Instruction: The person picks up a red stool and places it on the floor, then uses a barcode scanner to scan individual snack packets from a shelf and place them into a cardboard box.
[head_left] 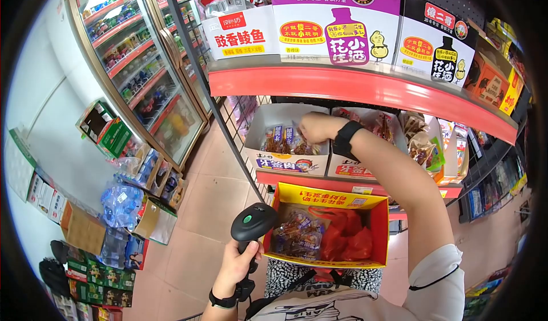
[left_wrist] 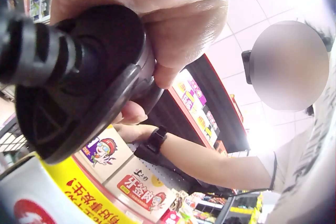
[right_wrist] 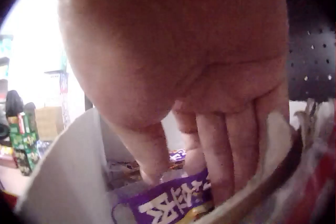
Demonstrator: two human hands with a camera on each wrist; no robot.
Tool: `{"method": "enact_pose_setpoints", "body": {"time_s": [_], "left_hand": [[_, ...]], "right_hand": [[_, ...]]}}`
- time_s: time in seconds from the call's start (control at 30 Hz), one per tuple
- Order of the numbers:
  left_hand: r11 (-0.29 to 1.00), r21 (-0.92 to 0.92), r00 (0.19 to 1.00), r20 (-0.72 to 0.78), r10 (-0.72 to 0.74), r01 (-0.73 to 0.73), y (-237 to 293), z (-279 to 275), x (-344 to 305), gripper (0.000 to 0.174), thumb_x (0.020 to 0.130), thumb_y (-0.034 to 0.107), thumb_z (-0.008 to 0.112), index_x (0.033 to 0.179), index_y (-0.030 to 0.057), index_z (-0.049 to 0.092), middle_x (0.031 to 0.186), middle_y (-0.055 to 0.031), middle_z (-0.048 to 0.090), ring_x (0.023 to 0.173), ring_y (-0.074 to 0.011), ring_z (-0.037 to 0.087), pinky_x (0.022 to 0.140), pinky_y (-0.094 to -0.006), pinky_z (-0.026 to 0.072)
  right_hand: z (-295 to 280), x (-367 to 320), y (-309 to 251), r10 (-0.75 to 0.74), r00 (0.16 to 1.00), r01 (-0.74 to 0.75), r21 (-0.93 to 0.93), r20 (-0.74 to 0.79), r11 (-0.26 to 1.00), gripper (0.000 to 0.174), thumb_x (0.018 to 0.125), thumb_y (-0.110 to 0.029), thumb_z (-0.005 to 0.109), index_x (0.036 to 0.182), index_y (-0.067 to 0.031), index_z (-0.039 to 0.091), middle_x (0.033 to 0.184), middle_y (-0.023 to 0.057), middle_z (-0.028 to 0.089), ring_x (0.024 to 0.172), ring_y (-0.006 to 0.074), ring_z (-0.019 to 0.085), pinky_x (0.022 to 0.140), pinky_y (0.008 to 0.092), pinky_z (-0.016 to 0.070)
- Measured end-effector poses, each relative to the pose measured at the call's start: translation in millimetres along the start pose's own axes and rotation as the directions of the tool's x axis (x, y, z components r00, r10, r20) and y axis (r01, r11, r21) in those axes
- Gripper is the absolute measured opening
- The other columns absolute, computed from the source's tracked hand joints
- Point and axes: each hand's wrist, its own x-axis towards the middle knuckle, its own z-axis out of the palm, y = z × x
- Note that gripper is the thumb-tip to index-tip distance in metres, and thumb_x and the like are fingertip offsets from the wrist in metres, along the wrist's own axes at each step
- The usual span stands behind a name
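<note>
In the head view my left hand (head_left: 233, 267) grips a black handheld barcode scanner (head_left: 251, 224) by its handle, upright in front of the body. Its dark handle end (left_wrist: 79, 92) fills much of the left wrist view. My right hand (head_left: 317, 128) is down inside a white open-topped display box (head_left: 285, 165) on the shelf. Purple-labelled snack packets (head_left: 279, 138) lie in that box. From the right wrist, the thumb and fingers (right_wrist: 215, 150) reach down and pinch at the clear end of a purple snack packet (right_wrist: 173, 203).
Close to the body sits a yellow-rimmed carton (head_left: 331, 193) with snack packets (head_left: 297, 235) and a red plastic bag (head_left: 348, 235) inside. A red shelf edge (head_left: 342, 87) runs above the right forearm. A second display box (head_left: 348, 168) adjoins on the right. Drinks fridges (head_left: 137, 52) stand at left.
</note>
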Motion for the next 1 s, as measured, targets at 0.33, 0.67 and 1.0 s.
{"method": "enact_pose_setpoints", "body": {"time_s": [0.33,0.67,1.0], "left_hand": [[0.999,-0.013,0.999,-0.021,0.037,-0.038,5.0,2.4,1.0,0.034,0.087,0.03,0.055,0.103,-0.0002,0.051,0.072,-0.0058,0.056,0.061,-0.0115,0.052,0.057,-0.0231,0.0427],[0.994,-0.063,0.996,0.004,0.088,-0.088,8.0,3.7,2.9,0.03,0.087,0.026,0.055,0.101,-0.0009,0.052,0.075,-0.0054,0.058,0.062,-0.0097,0.052,0.057,-0.0225,0.0432],[0.989,-0.052,0.99,-0.034,0.134,-0.136,13.3,9.2,5.1,0.034,0.087,0.03,0.055,0.103,0.0001,0.051,0.074,-0.0061,0.057,0.062,-0.011,0.052,0.057,-0.0232,0.043]], "right_hand": [[-6.5,-62.7,-3.7,0.001,0.878,0.439,0.805,-0.479,0.398,0.016,0.076,0.002,0.057,0.089,-0.0036,0.052,0.071,-0.0011,0.054,0.069,0.0058,0.051,0.064,0.0207,0.0416],[29.9,-96.3,-25.5,-0.096,0.909,0.417,0.887,-0.406,0.2,0.013,0.079,0.006,0.054,0.089,-0.0015,0.05,0.076,0.0001,0.057,0.072,0.0039,0.053,0.066,0.0194,0.044],[54.4,-99.4,-51.1,-0.108,0.944,0.328,0.924,-0.312,0.198,0.013,0.079,0.004,0.056,0.09,-0.0022,0.051,0.078,-0.0003,0.058,0.074,0.0031,0.053,0.067,0.0185,0.0435]]}}
